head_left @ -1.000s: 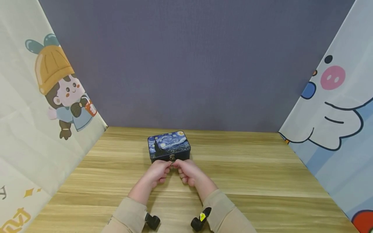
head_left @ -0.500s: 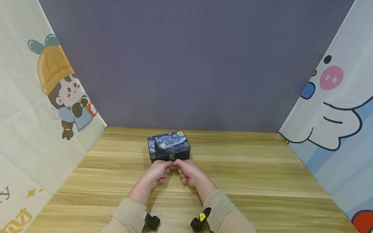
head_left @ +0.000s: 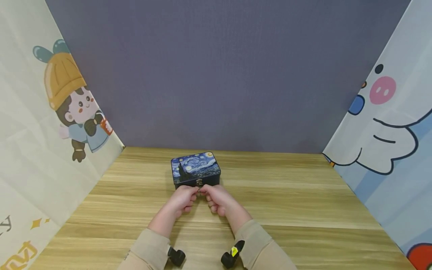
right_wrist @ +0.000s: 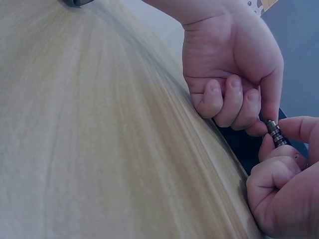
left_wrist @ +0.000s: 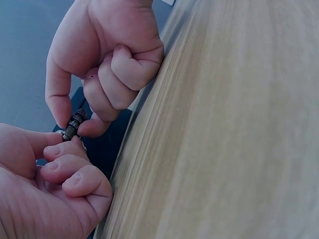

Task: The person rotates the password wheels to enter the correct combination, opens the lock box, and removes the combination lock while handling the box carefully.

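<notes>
The left hand [head_left: 183, 198] and right hand [head_left: 218, 198] pinch opposite ends of the lock [left_wrist: 75, 124] between them, the box [head_left: 195, 167] just beyond. Crowded fingertips could slip off something so small; an uneven tug could drag the box askew.

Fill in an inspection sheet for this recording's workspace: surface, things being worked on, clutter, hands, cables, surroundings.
Surface: table with streaked wood grain.
Job's things: dark box, lid down, night-sky picture on top, clasp at front; small ringed metal cylinder before it, any link to the clasp hidden.
Clutter: nothing seen.
Hands: left hand and right hand pinch the ringed metal cylinder from opposite ends; a black device sits at each wrist.
Cables: nothing seen.
Surroundings: plain grey-violet backdrop; cartoon-printed left panel and right panel.
</notes>
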Available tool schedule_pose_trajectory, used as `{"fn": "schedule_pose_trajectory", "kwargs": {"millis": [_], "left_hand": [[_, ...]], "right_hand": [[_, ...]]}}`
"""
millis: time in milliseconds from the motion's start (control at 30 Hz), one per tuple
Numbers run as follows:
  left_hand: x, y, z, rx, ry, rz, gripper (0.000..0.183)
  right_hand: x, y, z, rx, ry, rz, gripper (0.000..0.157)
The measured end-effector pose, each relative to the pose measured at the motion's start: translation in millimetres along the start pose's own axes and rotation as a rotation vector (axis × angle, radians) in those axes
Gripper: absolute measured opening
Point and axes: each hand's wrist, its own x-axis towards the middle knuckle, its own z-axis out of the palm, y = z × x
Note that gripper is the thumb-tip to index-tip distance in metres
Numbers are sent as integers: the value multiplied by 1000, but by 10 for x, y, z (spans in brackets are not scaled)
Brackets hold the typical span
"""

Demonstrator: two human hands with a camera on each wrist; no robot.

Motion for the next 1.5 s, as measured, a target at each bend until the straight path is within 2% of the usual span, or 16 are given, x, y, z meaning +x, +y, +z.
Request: {"fn": "schedule_pose_trajectory", "kwargs": {"millis": [667, 967, 1167, 1500], "left_hand": [[38, 4, -31, -13, -24, 0, 26], [41, 6, -35, -14, -31, -9, 32], [47, -5, -39, -15, -37, 0, 33], [41, -5, -58, -12, -43, -3, 27]], "right_hand": [[11, -45, -73, 48, -27, 46, 21], [22, -54, -96, 50, -21, 38, 30], [24, -46, -87, 62, -26, 40, 30], [35, -5, -40, 38, -2, 12, 37]]}}
